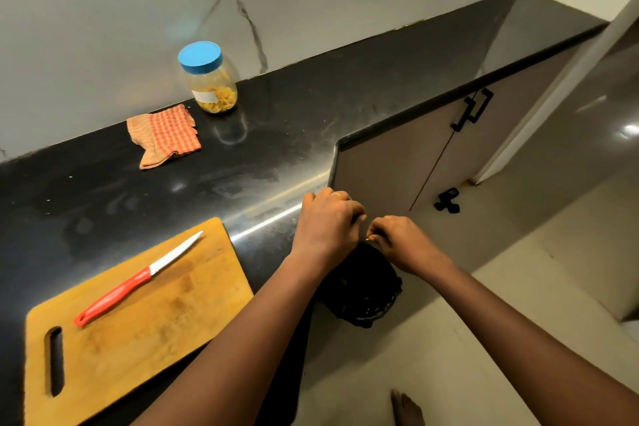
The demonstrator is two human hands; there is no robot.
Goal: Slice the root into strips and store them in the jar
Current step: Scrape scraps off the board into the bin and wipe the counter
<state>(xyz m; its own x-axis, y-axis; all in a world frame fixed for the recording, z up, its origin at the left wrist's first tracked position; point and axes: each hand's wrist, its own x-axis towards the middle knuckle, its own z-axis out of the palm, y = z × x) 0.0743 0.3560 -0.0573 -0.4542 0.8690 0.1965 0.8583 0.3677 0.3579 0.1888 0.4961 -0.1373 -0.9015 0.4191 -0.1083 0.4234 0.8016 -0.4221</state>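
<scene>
My left hand and my right hand meet fingertip to fingertip past the counter's front edge, above a black bin on the floor. Both hands have curled fingers. Between them only a tiny pale bit of the root shows, pinched by my right fingertips; the rest is hidden inside my left hand. A red-handled knife lies loose on the wooden cutting board at the lower left. The jar, with its blue lid on and yellow strips inside, stands at the back by the wall.
An orange checked cloth lies on the black counter left of the jar. Cabinet doors with black handles run along the right. A bare foot stands on the tiled floor.
</scene>
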